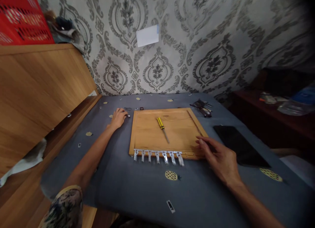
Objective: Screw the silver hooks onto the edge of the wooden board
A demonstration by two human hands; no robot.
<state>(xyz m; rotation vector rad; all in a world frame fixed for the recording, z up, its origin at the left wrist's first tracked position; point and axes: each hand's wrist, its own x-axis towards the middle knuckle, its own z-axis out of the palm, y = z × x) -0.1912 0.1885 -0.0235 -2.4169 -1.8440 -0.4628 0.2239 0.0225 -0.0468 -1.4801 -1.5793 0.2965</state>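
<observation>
A framed wooden board (147, 129) lies flat on the table, with several silver metal hinge-like pieces (157, 157) in a row along its front edge. On the board rests a screwdriver (163, 129) with a yellow and black handle. My left hand (118, 119) is beyond the board's left edge, resting low on the cloth. Its fingers are closed around a small silver metal piece (128, 115), mostly hidden by them. Over the board's front right corner hovers my right hand (221, 159), thumb and forefinger pinched together. Whatever is between them is too small to make out.
The table has a grey-blue patterned cloth (118, 182). A black tablet-like slab (241, 146) lies on the right, and a dark pouch-like bundle (202, 108) behind it. A wooden cabinet (44, 90) bounds the left side, with a red basket (23, 19) on top. The papered wall closes the back.
</observation>
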